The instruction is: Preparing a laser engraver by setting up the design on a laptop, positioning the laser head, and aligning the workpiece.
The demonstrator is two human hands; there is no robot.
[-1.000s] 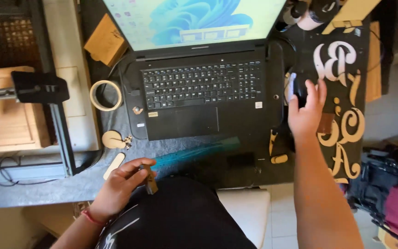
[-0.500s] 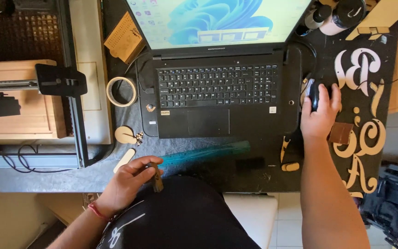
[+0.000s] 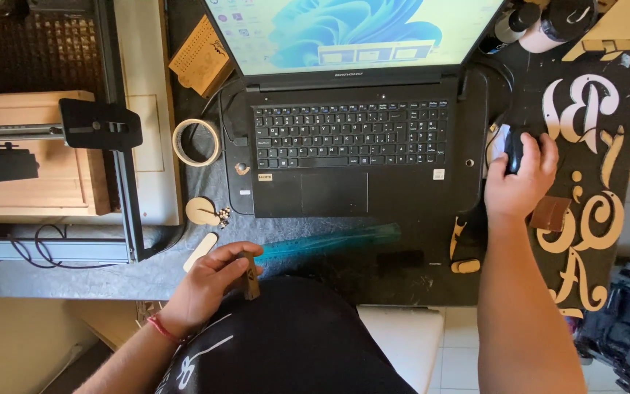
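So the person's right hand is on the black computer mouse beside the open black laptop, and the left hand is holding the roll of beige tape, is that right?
Not quite. The head view shows the left hand holding a small brown wooden piece at the desk edge; the roll of beige tape lies untouched left of the open black laptop. The right hand is indeed on the black computer mouse.

We see the laptop point(image 3: 348, 138) at the middle of the tabletop point(image 3: 74, 273), the tape roll point(image 3: 196, 142) to its left, the mouse point(image 3: 514, 149) to its right, and the ruler point(image 3: 329, 242) lying just in front.
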